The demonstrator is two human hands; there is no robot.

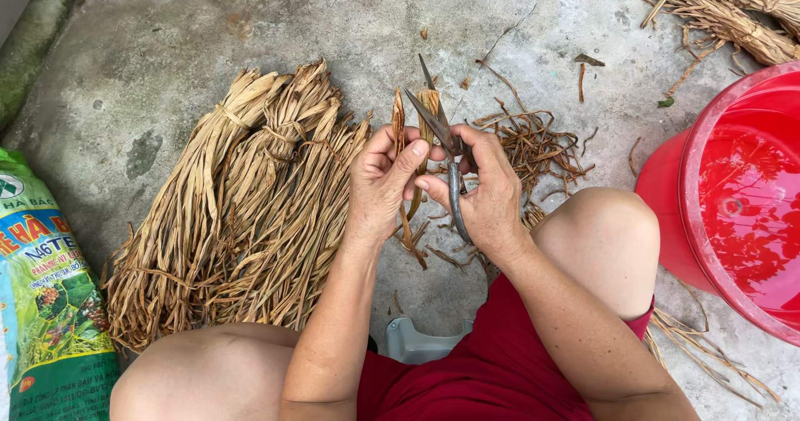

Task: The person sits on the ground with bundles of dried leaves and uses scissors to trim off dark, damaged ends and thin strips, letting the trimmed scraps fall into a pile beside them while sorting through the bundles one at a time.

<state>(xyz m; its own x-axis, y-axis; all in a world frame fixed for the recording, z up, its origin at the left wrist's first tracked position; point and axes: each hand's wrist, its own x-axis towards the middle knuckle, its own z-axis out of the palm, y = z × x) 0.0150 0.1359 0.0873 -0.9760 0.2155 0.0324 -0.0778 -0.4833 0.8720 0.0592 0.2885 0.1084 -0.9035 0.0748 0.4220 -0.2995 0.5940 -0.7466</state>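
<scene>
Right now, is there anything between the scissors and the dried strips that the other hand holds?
Nothing visible. The open scissors in the right hand already meet the dried strips pinched in the left hand.

Beneath us: rough grey concrete floor (pixel 250 21), stained, hairline crack (pixel 521 21) running toward top edge. Mossy raised curb (pixel 25 62) at our upper left. Flat daylight, soft shadows. Red plastic basin (pixel 733 196) at our right, printed green sack (pixel 46 304) at left, pale stool (pixel 412 342) under us.
</scene>
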